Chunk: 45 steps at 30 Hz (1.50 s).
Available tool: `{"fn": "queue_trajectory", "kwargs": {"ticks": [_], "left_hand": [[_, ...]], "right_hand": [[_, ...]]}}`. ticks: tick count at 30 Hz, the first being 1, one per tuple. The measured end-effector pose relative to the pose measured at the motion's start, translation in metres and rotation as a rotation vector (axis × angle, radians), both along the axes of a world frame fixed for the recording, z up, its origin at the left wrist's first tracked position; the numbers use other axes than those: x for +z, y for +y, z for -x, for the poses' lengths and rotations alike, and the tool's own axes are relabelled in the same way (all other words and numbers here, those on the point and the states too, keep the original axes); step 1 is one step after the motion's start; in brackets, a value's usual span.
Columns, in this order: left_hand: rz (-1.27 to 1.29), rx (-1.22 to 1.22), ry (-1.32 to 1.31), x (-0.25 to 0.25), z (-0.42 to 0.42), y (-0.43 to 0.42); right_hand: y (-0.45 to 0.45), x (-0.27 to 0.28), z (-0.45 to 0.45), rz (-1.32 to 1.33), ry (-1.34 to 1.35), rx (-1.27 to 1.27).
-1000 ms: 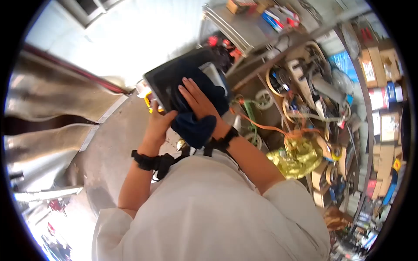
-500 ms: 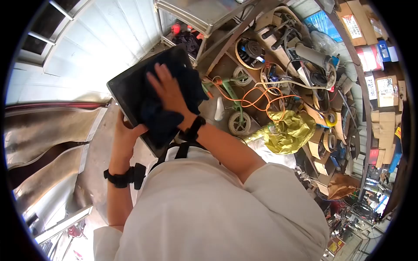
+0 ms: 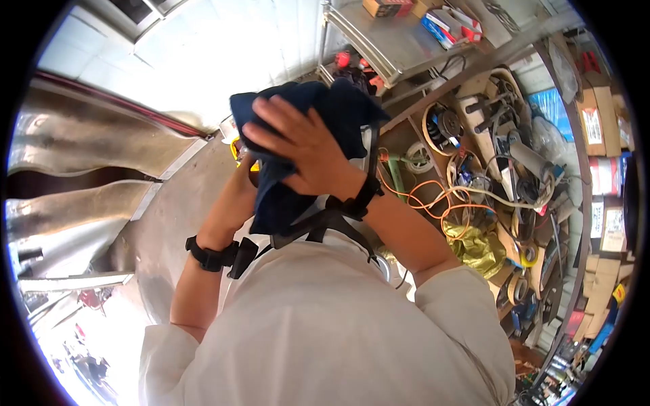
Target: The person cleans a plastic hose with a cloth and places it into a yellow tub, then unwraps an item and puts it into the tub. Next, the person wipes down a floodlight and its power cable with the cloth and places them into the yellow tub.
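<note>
Our right hand lies spread on navy cloth, half-hiding a black frame; our left hand's grip we cannot tell

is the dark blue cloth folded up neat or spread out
Spread, loosely: the dark blue cloth drapes with uneven corners and creases under the right hand, not in a neat fold.
</note>
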State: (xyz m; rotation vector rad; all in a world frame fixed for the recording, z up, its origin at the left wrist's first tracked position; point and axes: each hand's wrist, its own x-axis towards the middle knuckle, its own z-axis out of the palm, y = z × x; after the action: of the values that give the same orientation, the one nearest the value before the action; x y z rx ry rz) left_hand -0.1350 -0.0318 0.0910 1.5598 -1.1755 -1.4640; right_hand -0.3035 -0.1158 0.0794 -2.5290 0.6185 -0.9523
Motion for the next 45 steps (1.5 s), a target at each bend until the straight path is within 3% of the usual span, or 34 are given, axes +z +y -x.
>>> {"fn": "queue_trajectory", "kwargs": {"ticks": [2, 5, 8, 12, 15, 17, 20, 23, 25, 28, 34, 36, 37, 39, 42, 45], "left_hand": [[-0.092, -0.038, -0.021, 0.002, -0.001, 0.001], [-0.135, 0.011, -0.083, -0.001, -0.004, 0.003], [-0.157, 0.035, -0.150, -0.001, -0.005, 0.009], [-0.145, 0.081, -0.119, -0.005, -0.008, 0.015], [-0.157, 0.107, -0.044, 0.003, -0.008, 0.020], [-0.209, 0.102, -0.061, 0.022, -0.008, 0.021], [-0.203, 0.089, -0.021, 0.019, -0.009, 0.026], [-0.125, 0.066, -0.033, -0.004, -0.011, 0.032], [-0.086, 0.026, -0.169, -0.008, -0.012, 0.033], [-0.089, -0.094, -0.442, -0.006, -0.010, 0.035], [-0.244, -0.297, -0.518, -0.021, 0.001, 0.027], [-0.262, -0.248, -0.491, -0.027, -0.006, 0.028], [-0.233, -0.195, -0.472, -0.036, -0.011, 0.035], [-0.238, -0.078, -0.348, -0.057, -0.023, 0.054], [-0.354, 0.103, -0.098, -0.070, -0.040, 0.065], [-0.492, 0.195, 0.054, -0.058, -0.054, 0.059]], "right_hand": [[-0.011, -0.004, 0.004, -0.003, -0.027, -0.092], [-0.040, -0.056, 0.013, -0.163, -0.184, -0.189], [-0.014, -0.031, 0.001, -0.175, 0.062, -0.085], [-0.024, -0.036, -0.003, -0.210, -0.077, 0.056], [-0.058, -0.071, 0.010, -0.062, -0.240, -0.170], [-0.086, -0.111, 0.034, -0.049, -0.170, -0.325], [-0.104, -0.132, 0.057, -0.188, -0.075, -0.291], [-0.118, -0.216, 0.070, -0.650, -0.344, -0.471], [-0.113, -0.229, 0.074, -1.056, -0.518, -0.169], [-0.089, -0.234, 0.083, -1.453, -0.739, 0.039], [-0.041, -0.271, 0.118, -1.751, -0.655, -0.040], [-0.033, -0.290, 0.123, -1.836, -0.585, -0.065], [-0.031, -0.280, 0.114, -2.217, -1.004, 0.088], [-0.035, -0.297, 0.138, -1.248, -0.370, -0.001], [-0.047, -0.257, 0.141, -0.746, 0.129, -0.007], [-0.051, -0.245, 0.122, -0.643, 0.183, 0.086]]}}
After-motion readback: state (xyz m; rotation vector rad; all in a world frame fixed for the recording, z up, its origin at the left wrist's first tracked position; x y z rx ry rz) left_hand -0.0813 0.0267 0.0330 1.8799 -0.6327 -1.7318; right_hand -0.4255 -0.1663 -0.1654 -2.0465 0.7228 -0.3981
